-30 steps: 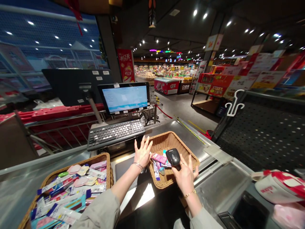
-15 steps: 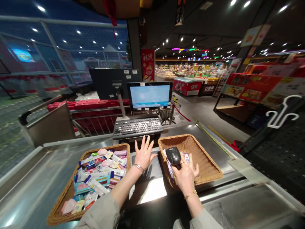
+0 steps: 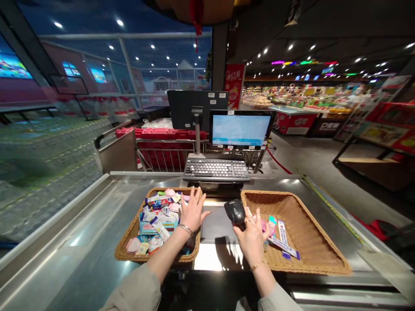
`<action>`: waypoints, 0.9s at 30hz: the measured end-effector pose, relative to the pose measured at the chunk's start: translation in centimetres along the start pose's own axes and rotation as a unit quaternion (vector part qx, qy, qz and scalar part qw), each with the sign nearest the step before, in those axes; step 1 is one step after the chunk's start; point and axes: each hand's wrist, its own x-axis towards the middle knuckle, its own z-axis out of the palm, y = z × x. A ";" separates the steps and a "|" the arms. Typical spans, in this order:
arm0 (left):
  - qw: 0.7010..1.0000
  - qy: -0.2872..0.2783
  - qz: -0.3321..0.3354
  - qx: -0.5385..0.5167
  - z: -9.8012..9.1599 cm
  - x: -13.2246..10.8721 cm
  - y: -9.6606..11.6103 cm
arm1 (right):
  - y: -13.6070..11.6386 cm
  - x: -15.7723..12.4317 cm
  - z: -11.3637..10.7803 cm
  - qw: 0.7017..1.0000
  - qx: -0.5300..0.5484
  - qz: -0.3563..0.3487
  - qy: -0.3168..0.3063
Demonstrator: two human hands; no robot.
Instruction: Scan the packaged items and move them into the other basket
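In the head view, my left hand hovers palm-down over the right rim of the left wicker basket, its fingers spread and nothing in them. Small colourful packets and tubes fill that basket in a jumble. My right hand grips a black handheld barcode scanner at the left edge of the right wicker basket. Several packets lie in this second basket, among them a white-and-purple one; my fingers partly cover others. The scanner's handle is hidden inside my hand.
A keyboard and a lit monitor stand behind the baskets, with a second screen facing away. Both baskets sit on a metal counter with a raised left edge. Shopping carts are parked beyond it.
The view has turned left. Relative to the baskets, my left hand has come over the left one, and my right hand with the scanner has shifted left, uncovering packets in the right basket.
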 end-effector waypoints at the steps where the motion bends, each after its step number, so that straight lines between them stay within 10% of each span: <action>1: 1.000 0.001 -0.005 0.001 -0.1 -0.3 -0.6 | -0.4 0.0 0.3 1.000 0.004 -0.003 -0.007; 27: 0.993 -0.099 -0.057 0.003 0.4 -5.0 -9.9 | -4.3 0.1 2.5 0.996 0.017 -0.043 -0.074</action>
